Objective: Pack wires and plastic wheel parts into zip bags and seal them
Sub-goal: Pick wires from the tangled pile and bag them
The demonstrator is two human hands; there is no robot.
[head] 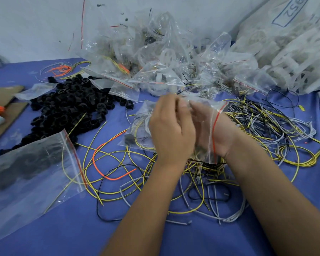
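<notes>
Above the middle of the table, both my hands hold a clear zip bag [209, 115] with a red seal strip. My left hand [171, 129] grips its left part, fingers curled. My right hand [207, 126] is partly under the plastic, holding the bag from the right. Another clear bag with yellow and white wires [139, 132] lies just left of my left hand. Loose yellow, black, white and orange wires [118, 163] cover the blue table [72, 233]. A pile of black plastic wheel parts [70, 104] lies at the left.
A large flat zip bag [31, 172] lies at the front left. A heap of filled clear bags [164, 58] and white wheel parts [294, 58] stands along the back. Brown cardboard [2, 115] sits at the left edge. A wire tangle [270, 126] lies right.
</notes>
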